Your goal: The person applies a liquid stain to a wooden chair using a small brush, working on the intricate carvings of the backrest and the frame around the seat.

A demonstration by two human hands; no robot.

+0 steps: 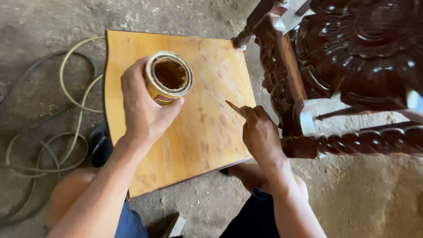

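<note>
Yellow-varnished wood fills my view: the chair seat board (207, 128) lies flat over the dirt floor (361, 194). My left hand (143, 105) is wrapped around an open tin can (168, 78) above the seat's far half. My right hand (261, 134) pinches a thin wooden stick (235, 108), beside the dark carved chair frame (348, 66). Hoses (66, 128) coil at left.

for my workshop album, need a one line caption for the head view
Left hand holds an open tin over a wooden seat board; right hand grips a thin stick.
</note>
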